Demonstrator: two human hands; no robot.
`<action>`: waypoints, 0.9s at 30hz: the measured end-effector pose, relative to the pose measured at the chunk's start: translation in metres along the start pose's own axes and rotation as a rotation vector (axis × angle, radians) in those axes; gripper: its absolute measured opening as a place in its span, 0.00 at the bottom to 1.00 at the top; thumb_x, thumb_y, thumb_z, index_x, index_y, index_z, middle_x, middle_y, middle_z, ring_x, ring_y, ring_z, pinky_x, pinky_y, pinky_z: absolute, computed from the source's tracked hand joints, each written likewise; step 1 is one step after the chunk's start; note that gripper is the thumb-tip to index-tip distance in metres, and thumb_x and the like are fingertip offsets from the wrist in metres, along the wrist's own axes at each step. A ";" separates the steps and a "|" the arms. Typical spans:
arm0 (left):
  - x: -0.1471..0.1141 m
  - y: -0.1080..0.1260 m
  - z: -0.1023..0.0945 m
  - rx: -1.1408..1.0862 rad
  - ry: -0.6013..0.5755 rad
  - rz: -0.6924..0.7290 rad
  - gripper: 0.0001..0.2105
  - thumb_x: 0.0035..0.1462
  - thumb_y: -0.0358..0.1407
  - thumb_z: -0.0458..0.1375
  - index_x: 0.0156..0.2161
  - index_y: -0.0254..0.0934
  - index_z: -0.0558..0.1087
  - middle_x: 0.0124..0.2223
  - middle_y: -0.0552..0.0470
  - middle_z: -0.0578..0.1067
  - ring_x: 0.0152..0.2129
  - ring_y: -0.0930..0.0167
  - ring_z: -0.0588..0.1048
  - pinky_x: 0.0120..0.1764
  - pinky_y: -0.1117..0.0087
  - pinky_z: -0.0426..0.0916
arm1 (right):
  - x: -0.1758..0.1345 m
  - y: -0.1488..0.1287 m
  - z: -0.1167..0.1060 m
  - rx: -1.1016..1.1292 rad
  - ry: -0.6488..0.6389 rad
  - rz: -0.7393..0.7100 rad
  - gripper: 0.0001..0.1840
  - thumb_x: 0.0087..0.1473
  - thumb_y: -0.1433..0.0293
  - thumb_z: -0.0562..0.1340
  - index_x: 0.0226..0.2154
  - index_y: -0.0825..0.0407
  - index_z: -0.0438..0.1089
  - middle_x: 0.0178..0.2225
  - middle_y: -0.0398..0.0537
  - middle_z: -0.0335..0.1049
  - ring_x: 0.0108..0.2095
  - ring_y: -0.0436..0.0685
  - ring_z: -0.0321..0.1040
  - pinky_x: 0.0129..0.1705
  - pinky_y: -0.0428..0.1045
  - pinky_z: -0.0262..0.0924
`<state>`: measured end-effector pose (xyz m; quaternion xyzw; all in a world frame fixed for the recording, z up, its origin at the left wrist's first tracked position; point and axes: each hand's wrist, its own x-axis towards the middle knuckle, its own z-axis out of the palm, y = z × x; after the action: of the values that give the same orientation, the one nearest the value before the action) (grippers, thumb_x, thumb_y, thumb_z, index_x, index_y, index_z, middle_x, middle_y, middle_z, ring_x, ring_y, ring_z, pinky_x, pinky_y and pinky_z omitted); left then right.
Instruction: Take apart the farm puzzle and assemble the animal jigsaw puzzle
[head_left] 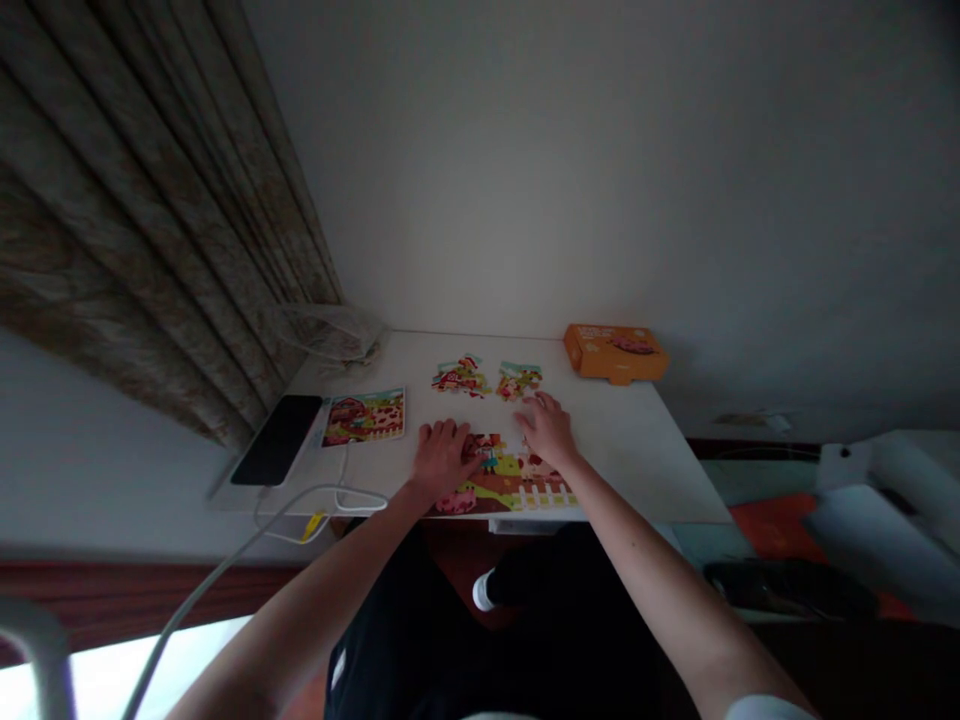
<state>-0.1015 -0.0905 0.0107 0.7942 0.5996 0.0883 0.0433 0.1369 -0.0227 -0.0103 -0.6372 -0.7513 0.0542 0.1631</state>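
A partly joined jigsaw puzzle (491,485) with a farm scene, white fence and pink pigs lies at the table's front edge. My left hand (441,460) rests on its upper left part with the fingers apart, hiding some of it. Over the upper right part is my right hand (549,432), its thumb and fingers apart and nothing visible in them. Just beyond the hands are two groups of loose puzzle pieces: a left pile (457,380) with a red barn print and a right pile (517,382) near my right fingertips.
A picture card (365,416) of the farm lies to the left, beside a black phone (277,440). A white cable (330,489) loops over the front left edge. An orange box (616,354) sits at the back right, and a clear plastic bag (337,335) at the back left.
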 end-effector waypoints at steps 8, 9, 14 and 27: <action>0.010 -0.001 -0.006 0.027 -0.067 -0.021 0.20 0.70 0.52 0.50 0.51 0.38 0.71 0.51 0.38 0.74 0.50 0.55 0.72 0.54 0.54 0.58 | -0.051 0.005 -0.005 -0.005 -0.034 -0.195 0.24 0.66 0.54 0.59 0.58 0.48 0.70 0.64 0.58 0.65 0.64 0.66 0.60 0.66 0.66 0.48; 0.013 -0.001 -0.007 0.026 -0.087 -0.020 0.20 0.70 0.52 0.49 0.50 0.37 0.71 0.50 0.39 0.75 0.50 0.55 0.73 0.54 0.55 0.59 | -0.052 0.003 -0.006 -0.011 -0.043 -0.200 0.25 0.66 0.53 0.58 0.58 0.48 0.70 0.65 0.58 0.65 0.64 0.66 0.59 0.66 0.67 0.47; 0.024 -0.003 -0.015 -0.051 -0.162 -0.004 0.18 0.70 0.51 0.49 0.44 0.38 0.70 0.46 0.42 0.77 0.45 0.58 0.75 0.51 0.59 0.62 | -0.049 0.001 -0.008 -0.033 -0.059 -0.213 0.26 0.67 0.52 0.57 0.60 0.47 0.69 0.65 0.57 0.65 0.65 0.67 0.59 0.66 0.68 0.47; 0.076 -0.028 -0.033 -0.161 -0.152 -0.151 0.17 0.68 0.53 0.50 0.42 0.40 0.69 0.41 0.47 0.77 0.39 0.62 0.77 0.40 0.66 0.64 | -0.049 0.001 -0.007 -0.064 -0.070 -0.219 0.29 0.68 0.48 0.54 0.61 0.47 0.68 0.66 0.59 0.64 0.65 0.69 0.58 0.66 0.69 0.47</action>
<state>-0.1137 -0.0110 0.0450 0.7452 0.6437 0.0721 0.1588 0.1466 -0.0716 -0.0123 -0.5538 -0.8230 0.0342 0.1214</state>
